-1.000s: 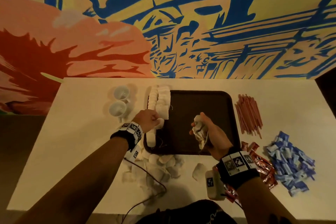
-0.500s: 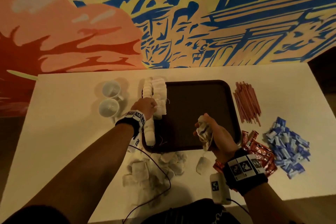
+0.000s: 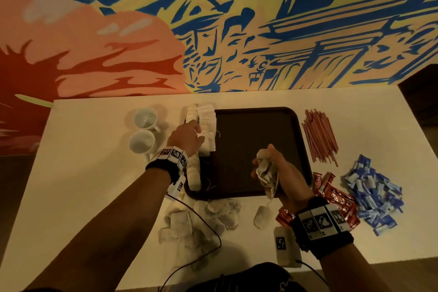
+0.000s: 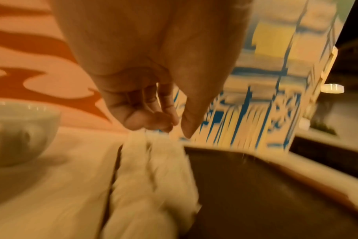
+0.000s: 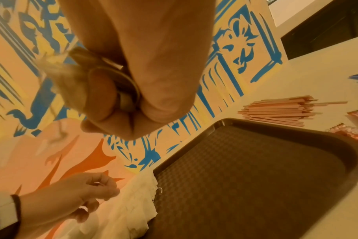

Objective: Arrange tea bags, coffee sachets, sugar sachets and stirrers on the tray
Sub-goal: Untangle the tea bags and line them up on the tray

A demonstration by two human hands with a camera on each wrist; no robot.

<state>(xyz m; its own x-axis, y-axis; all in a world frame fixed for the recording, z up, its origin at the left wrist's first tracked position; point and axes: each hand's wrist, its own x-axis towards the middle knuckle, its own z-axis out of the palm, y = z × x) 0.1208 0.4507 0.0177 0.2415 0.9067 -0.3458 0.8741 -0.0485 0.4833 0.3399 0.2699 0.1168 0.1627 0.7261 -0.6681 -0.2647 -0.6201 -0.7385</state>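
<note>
A dark brown tray (image 3: 260, 149) (image 5: 266, 177) lies mid-table. Two rows of white tea bags (image 3: 206, 121) (image 4: 153, 169) (image 5: 133, 202) line its left edge. My left hand (image 3: 198, 129) (image 4: 174, 127) (image 5: 100, 194) hovers over the far part of these rows, its fingers curled and nothing visible between them. Over the tray's near right part, my right hand (image 3: 263, 163) (image 5: 120, 113) grips a crumpled bunch of tea bags (image 3: 266, 170) (image 5: 67, 77). Loose tea bags (image 3: 206, 216) are heaped on the table in front of the tray.
Pink stirrers (image 3: 320, 135) (image 5: 276, 111) lie right of the tray. Nearer are red coffee sachets (image 3: 336, 197) and blue sugar sachets (image 3: 372, 194). Two white cups (image 3: 143, 130) (image 4: 20, 132) stand left of the tray. A lone tea bag (image 3: 260, 217) and a cable (image 3: 208, 227) lie near the front edge.
My left hand has slid along the tea bag rows toward the far end of the tray. The right hand keeps its bunch in about the same place.
</note>
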